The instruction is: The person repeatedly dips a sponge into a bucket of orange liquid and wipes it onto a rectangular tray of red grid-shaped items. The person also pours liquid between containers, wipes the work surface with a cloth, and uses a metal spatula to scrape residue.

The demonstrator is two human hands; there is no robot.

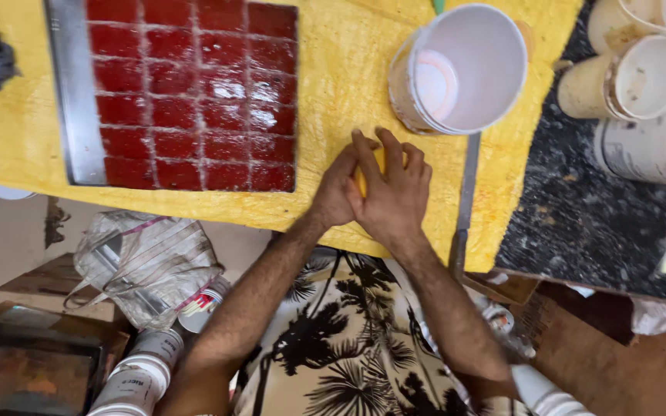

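both hands meet at the near edge of the tabletop (325,92), which is covered with a crinkled yellow sheet. the right hand (391,192) lies over a small yellow sponge-like piece (370,171), fingers curled down on it, and the left hand (335,189) closes in from the other side, so the piece is clasped between the two and only a sliver of it shows. just beyond the fingertips a white plastic bucket (460,69) lies tipped on its side, its open mouth turned toward the camera. to the left of the hands sits a panel of small dark red square tiles with pale grout lines (194,92), set against a flat grey metal strip (75,92) along its left side. a narrow grey metal bar (465,200) runs along the sheet's right edge, near the right wrist. further right, stained white containers (641,77) stand on a dark speckled surface (580,216).
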